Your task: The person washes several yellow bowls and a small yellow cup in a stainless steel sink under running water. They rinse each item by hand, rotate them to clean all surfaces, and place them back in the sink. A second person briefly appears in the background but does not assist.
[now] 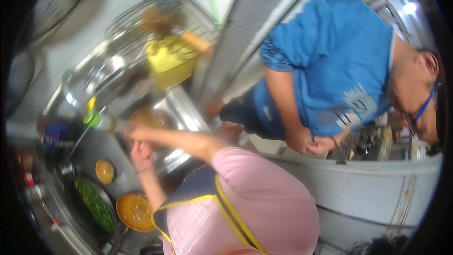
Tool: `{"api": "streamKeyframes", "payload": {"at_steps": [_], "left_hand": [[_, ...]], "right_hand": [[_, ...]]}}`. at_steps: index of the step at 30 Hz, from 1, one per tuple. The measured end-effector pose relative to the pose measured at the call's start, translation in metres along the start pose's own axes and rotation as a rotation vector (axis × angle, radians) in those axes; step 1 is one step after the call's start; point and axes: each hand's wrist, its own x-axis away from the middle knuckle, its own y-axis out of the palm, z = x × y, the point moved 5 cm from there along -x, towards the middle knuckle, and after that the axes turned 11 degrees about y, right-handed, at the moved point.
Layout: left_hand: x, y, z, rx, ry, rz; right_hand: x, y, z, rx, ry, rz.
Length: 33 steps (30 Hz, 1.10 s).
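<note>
My right hand (137,133) reaches over a stainless steel sink (180,108), blurred by motion. Close beneath it is my left hand (142,156), with its fingers bent. The hands are next to each other; whether either holds something is too blurred to tell. A round brown bowl or basket (150,117) sits in the sink just beyond my right hand, partly hidden by it. Left of the hands, at the sink's edge, is a pale bottle-like object (105,123) with a green and yellow top (92,116).
A wok (69,198) of chopped greens (93,205) stands near an orange bowl (132,214) and a small yellow bowl (104,171). A yellow container (171,62) and wire rack (131,24) are behind the sink. A person in blue (329,60) stands to the right.
</note>
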Motion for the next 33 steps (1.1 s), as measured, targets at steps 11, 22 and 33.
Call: {"api": "streamKeyframes", "payload": {"at_steps": [11, 22, 33], "left_hand": [[-0.019, -0.025, 0.029, -0.232, 0.092, 0.084], [-0.017, -0.026, 0.051, -0.976, 0.438, 0.282], [0.008, 0.019, 0.046, -0.581, 0.518, 0.117]], "right_hand": [[-0.006, 0.027, 0.003, -0.367, 0.222, 0.104], [-0.002, 0.013, -0.009, -0.295, -0.132, 0.34], [-0.031, 0.014, 0.003, -0.685, -0.179, -0.554]]}}
